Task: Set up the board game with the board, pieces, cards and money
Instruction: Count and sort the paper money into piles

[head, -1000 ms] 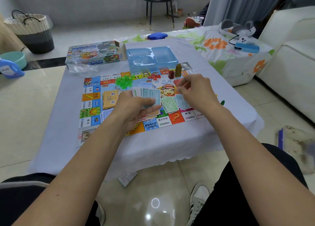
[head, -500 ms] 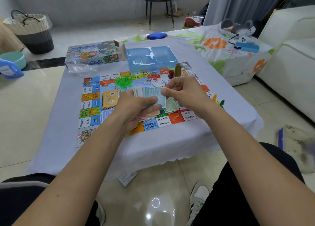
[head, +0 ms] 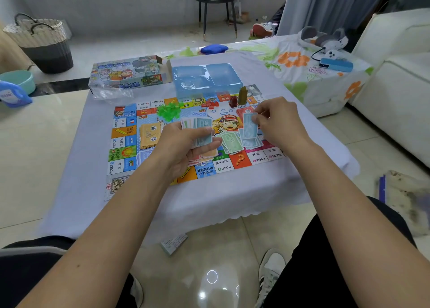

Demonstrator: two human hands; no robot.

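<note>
My left hand [head: 186, 145] grips a fanned stack of paper money [head: 197, 131] over the middle of the game board [head: 125, 145], and my right hand [head: 277, 121] pinches a single blue note [head: 250, 124] just above the blue pile [head: 250, 141] lying on the board. A green pile [head: 230, 141] lies right beside that one, with pinkish notes under my left hand. On the board's left sits a stack of orange cards [head: 149, 134]; green houses [head: 168, 110] heap near the far edge, with red houses [head: 209, 103] and two tall tokens [head: 242, 96] beyond.

The blue plastic tray [head: 207, 77] overlaps the board's far edge; I cannot tell whether anything is in its compartments. The game box [head: 128, 72] lies to its left, on crumpled clear plastic. The board reaches close to the tabletop's [head: 76, 186] near edge, leaving bare cloth on the left. A small card pack [head: 174, 243] lies on the floor below.
</note>
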